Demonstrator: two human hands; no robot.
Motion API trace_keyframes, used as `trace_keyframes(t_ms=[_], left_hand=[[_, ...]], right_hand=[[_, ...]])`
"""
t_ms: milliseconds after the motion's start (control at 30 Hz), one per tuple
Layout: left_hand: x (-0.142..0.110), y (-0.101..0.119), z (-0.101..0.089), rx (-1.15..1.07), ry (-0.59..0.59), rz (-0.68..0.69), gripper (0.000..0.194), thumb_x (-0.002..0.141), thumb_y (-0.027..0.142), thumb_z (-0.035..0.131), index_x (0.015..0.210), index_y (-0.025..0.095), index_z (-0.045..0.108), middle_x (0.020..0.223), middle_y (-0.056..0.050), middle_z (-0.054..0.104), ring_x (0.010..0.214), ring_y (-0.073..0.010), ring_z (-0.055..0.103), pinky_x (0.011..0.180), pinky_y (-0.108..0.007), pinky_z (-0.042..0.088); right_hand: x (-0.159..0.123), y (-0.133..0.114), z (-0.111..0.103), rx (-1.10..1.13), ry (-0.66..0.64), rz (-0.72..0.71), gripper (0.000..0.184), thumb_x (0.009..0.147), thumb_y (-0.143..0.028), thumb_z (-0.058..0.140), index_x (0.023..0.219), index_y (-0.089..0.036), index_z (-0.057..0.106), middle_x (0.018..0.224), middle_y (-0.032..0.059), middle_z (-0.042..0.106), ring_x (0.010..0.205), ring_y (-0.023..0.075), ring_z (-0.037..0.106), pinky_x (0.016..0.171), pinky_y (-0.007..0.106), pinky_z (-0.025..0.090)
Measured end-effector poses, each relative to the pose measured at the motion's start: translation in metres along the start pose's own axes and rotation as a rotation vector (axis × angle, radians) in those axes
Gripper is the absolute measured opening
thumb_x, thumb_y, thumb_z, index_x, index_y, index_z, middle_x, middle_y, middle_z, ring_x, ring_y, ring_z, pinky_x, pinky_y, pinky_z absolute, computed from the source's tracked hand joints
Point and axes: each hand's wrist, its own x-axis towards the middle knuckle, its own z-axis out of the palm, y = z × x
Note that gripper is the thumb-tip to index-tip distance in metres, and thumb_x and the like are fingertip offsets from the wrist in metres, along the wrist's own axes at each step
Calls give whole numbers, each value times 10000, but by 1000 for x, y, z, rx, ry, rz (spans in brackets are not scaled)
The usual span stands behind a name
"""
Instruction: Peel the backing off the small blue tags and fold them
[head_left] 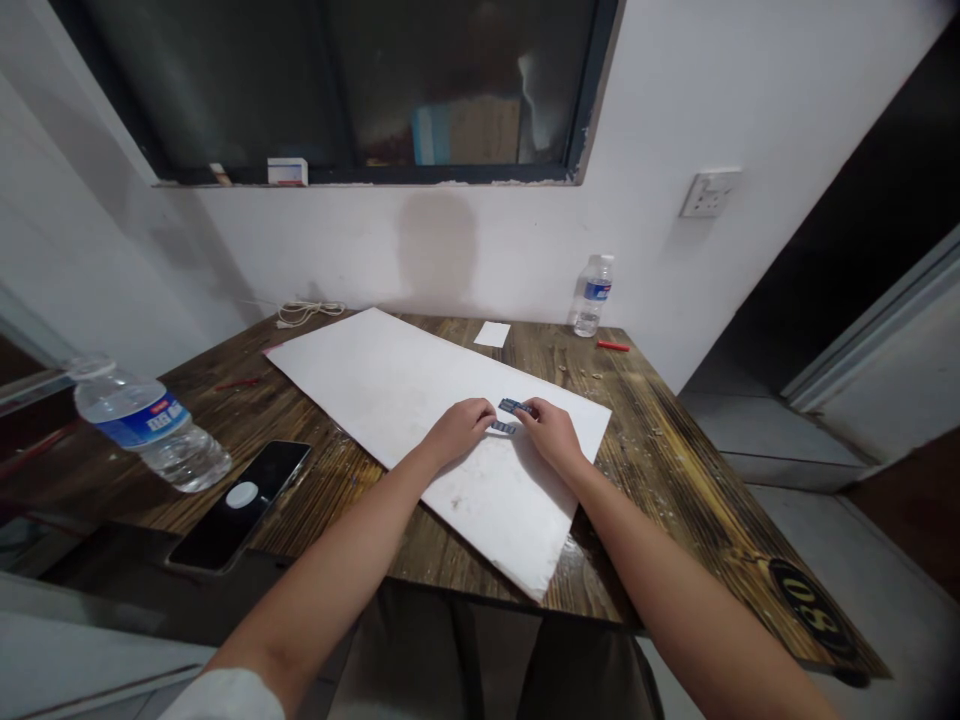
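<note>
My left hand (463, 425) pinches one end of a small flat blue-grey strip (503, 428) that has darker blocks along it, like a small circuit board. In my right hand (551, 432) is a similar dark blue strip (513, 406), gripped at its right end. The two strips are close together, the right hand's one slightly farther back. Both are over a large white board (390, 375) that lies slantwise across the table. What the strips are exactly is too small to tell.
A water bottle (150, 425) and a phone (244, 505) with a white disc (241, 495) are on the left. Farther back are a white cable (309, 312), a paper (493, 334), another bottle (594, 297) and a red stick (613, 346). The wooden table (697, 510) has a number plate (810, 605).
</note>
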Motion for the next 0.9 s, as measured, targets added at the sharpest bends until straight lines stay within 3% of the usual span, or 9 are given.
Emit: trace_keyframes(t_ms=[133, 267, 400, 567, 900], left_hand=[[0, -1, 2, 25, 21, -67, 122, 862, 231, 530, 823, 176, 632, 803, -28, 655, 750, -160, 583, 699, -275, 419], [0, -4, 3, -3, 54, -121, 108, 840, 222, 546, 807, 177, 639, 768, -18, 662, 703, -150, 584, 656, -262, 408], [0, -4, 4, -11, 51, -168, 121, 828, 276, 571, 872, 183, 634, 737, -6, 645, 679, -153, 578, 618, -262, 390], [-1, -2, 4, -34, -8, -164, 224, 848, 277, 540, 1038, 186, 615, 765, -7, 635, 696, -155, 572, 630, -262, 393], [-2, -4, 4, -5, -64, -115, 299, 805, 279, 595, 1082, 170, 626, 818, -29, 621, 741, -171, 559, 659, -275, 402]], right_hand=[[-1, -2, 1, -31, -143, -85, 239, 863, -376, 519, 836, -210, 689, 786, 33, 690, 720, 171, 576, 650, 262, 358], [-2, -4, 2, -131, -196, -150, 239, 875, -391, 531, 851, -215, 690, 799, 38, 687, 734, 174, 570, 648, 261, 347], [-2, -3, 2, -253, -209, -211, 128, 828, -302, 602, 856, -206, 682, 801, 41, 672, 738, 174, 554, 647, 260, 336], [-3, -3, 2, -195, -168, -201, 114, 836, -229, 562, 841, -200, 672, 806, 35, 667, 733, 165, 552, 644, 254, 342], [-2, 0, 1, -230, -167, -149, 132, 802, -288, 635, 903, -214, 679, 746, 20, 656, 687, 169, 552, 615, 256, 341]])
